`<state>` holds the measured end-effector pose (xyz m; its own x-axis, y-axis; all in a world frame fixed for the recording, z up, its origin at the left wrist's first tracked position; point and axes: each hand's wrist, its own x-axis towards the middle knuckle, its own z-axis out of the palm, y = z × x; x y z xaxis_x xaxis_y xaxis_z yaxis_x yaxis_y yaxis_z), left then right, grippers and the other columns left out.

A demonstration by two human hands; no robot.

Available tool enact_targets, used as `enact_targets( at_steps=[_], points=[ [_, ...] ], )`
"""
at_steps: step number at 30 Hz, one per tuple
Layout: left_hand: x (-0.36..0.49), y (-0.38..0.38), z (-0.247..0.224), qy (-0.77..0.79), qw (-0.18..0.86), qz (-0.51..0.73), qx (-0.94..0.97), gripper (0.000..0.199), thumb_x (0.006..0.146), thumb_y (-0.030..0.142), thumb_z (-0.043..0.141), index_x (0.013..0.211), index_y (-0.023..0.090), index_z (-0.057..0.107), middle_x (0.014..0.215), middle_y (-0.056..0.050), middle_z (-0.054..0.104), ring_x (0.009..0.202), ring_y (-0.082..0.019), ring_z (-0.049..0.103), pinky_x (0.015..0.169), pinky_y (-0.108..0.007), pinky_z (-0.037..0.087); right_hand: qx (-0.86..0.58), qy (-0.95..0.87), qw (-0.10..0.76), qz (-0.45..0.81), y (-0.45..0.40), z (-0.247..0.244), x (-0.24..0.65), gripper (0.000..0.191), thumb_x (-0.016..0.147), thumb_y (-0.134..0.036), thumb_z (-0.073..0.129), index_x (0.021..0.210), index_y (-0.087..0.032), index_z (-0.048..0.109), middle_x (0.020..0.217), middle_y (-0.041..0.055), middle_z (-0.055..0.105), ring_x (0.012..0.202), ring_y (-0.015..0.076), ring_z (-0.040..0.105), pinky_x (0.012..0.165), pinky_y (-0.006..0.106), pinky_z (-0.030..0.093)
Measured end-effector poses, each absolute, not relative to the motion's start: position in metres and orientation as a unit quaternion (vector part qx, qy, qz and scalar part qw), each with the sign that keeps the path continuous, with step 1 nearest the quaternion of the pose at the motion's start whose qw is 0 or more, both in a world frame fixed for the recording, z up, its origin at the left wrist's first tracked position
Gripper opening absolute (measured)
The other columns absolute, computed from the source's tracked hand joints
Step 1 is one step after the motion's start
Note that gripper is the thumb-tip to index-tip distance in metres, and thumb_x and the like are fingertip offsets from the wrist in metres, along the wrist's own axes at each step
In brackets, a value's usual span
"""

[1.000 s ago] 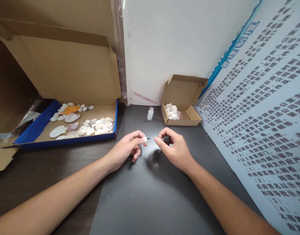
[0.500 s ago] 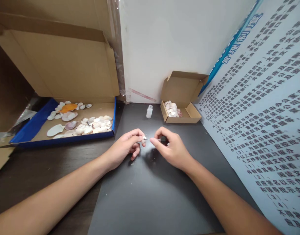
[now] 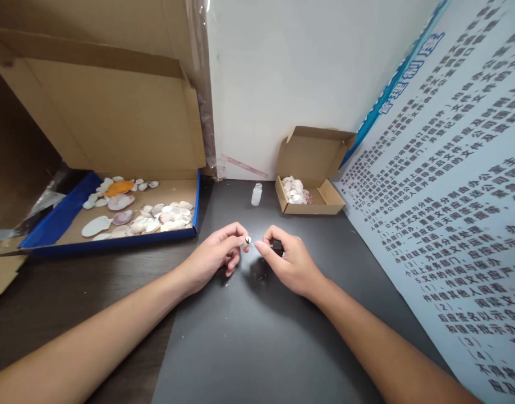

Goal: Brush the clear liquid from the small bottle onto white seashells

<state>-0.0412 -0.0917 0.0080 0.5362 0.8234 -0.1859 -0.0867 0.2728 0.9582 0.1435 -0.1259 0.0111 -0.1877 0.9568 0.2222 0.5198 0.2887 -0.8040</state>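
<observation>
My left hand [image 3: 219, 251] pinches a small white piece [image 3: 248, 240], which looks like a shell, between thumb and forefinger. Facing it, my right hand [image 3: 292, 259] is closed on a thin tool with a black end [image 3: 277, 246]; the thin tip points left and reaches the white piece or stops very close to it. Both hands are above the dark grey mat [image 3: 240, 348]. Beyond them stands a small bottle [image 3: 256, 194] with whitish contents, upright and without a visible cap.
At the left, a blue-edged open cardboard box [image 3: 135, 244] holds many shells [image 3: 165, 217] and an orange shell [image 3: 119, 188]. A small open cardboard box [image 3: 313, 208] with shells stands at the back right. A printed sheet [image 3: 463, 185] rises along the right.
My right hand has shifted slightly left and down, bringing the thin tool closer to the white piece. My left hand keeps its pinch with almost no movement.
</observation>
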Motion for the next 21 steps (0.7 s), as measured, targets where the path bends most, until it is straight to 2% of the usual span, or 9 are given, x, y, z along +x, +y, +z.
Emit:
enact_targets(
  at_steps=[3, 8, 13, 17, 21],
  points=[
    [-0.0405, -0.0920, 0.0085, 0.364, 0.710, 0.324, 0.509, 0.016, 0.086, 0.032, 0.058, 0.083, 0.020, 0.049, 0.077, 0.004, 0.054, 0.044, -0.003, 0.040, 0.039, -0.017, 0.036, -0.545, -0.705, 0.363, 0.271, -0.1246, 0.0116, 0.1450, 0.026, 0.093, -0.034, 0.054, 0.072, -0.021, 0.046, 0.061, -0.0049, 0.045, 0.056, 0.0111, 0.041, 0.055, 0.024, 0.031],
    [-0.0402, -0.0924, 0.0092, 0.365, 0.706, 0.327, 0.512, 0.019, 0.084, 0.035, 0.062, 0.083, 0.020, 0.050, 0.076, 0.005, 0.054, 0.044, -0.004, 0.040, 0.039, -0.017, 0.036, -0.503, -0.703, 0.429, 0.262, -0.1288, 0.0168, 0.1465, 0.029, 0.094, -0.037, 0.053, 0.072, -0.021, 0.045, 0.060, -0.0053, 0.043, 0.056, 0.0108, 0.040, 0.056, 0.023, 0.032],
    [-0.0408, -0.0926, 0.0102, 0.364, 0.713, 0.335, 0.497, 0.015, 0.084, 0.030, 0.060, 0.082, 0.020, 0.050, 0.071, 0.005, 0.052, 0.044, -0.004, 0.039, 0.039, -0.017, 0.036, -0.547, -0.711, 0.368, 0.243, -0.1269, 0.0150, 0.1451, 0.026, 0.092, -0.033, 0.056, 0.072, -0.020, 0.047, 0.061, -0.0051, 0.047, 0.055, 0.0106, 0.040, 0.055, 0.024, 0.030],
    [-0.0408, -0.0932, 0.0105, 0.364, 0.711, 0.331, 0.502, 0.014, 0.083, 0.030, 0.060, 0.081, 0.020, 0.050, 0.055, 0.008, 0.042, 0.043, -0.006, 0.037, 0.039, -0.017, 0.037, -0.534, -0.715, 0.380, 0.243, -0.1258, 0.0153, 0.1447, 0.025, 0.092, -0.034, 0.056, 0.073, -0.020, 0.047, 0.063, -0.0049, 0.048, 0.056, 0.0104, 0.042, 0.056, 0.023, 0.032],
    [-0.0412, -0.0926, 0.0093, 0.363, 0.711, 0.327, 0.506, 0.015, 0.083, 0.031, 0.061, 0.082, 0.020, 0.050, 0.056, 0.008, 0.044, 0.044, -0.006, 0.038, 0.040, -0.017, 0.039, -0.545, -0.707, 0.386, 0.231, -0.1269, 0.0169, 0.1450, 0.026, 0.092, -0.034, 0.056, 0.072, -0.020, 0.047, 0.061, -0.0054, 0.046, 0.055, 0.0100, 0.040, 0.055, 0.023, 0.031]
  ],
)
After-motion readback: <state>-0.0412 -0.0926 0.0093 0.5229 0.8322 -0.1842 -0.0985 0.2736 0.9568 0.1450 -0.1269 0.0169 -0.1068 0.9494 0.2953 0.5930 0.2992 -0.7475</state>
